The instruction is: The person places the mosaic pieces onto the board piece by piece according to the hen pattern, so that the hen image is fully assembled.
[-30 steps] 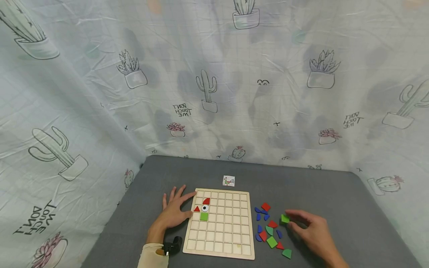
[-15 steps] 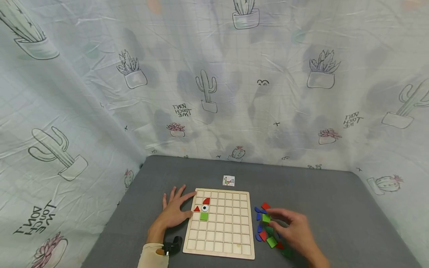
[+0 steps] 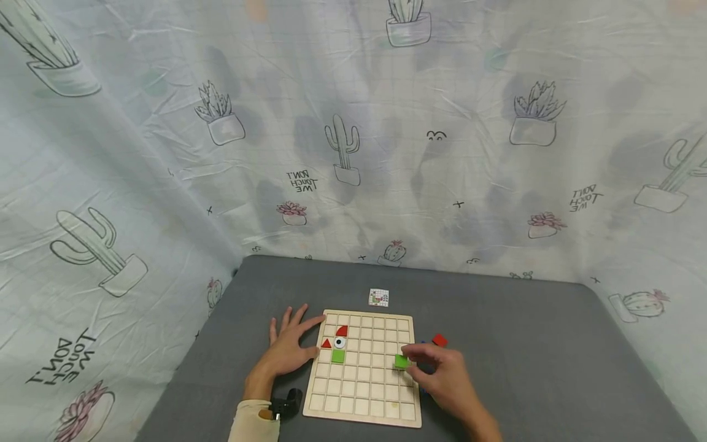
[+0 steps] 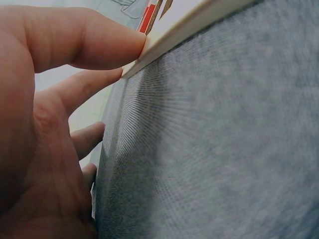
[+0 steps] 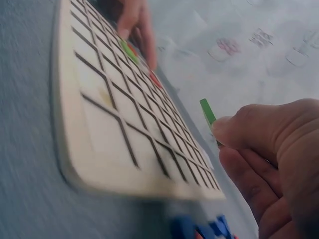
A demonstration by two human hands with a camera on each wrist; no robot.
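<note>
Right hand [image 3: 444, 377] pinches green square tile [image 3: 401, 361] between thumb and fingers, in the air over the right columns of the wooden grid board [image 3: 359, 390]. Left hand [image 3: 288, 351] spread, thumb and index touching the board's left edge, gripping nothing. On board, near to far: second green square [image 3: 338, 356], round eye tile [image 3: 339, 343] with red triangle [image 3: 326, 344] just left, red quarter-circle [image 3: 342, 331]. Picture card [image 3: 378, 298] beyond board; cactus-print curtain [image 3: 375, 202] behind.
</note>
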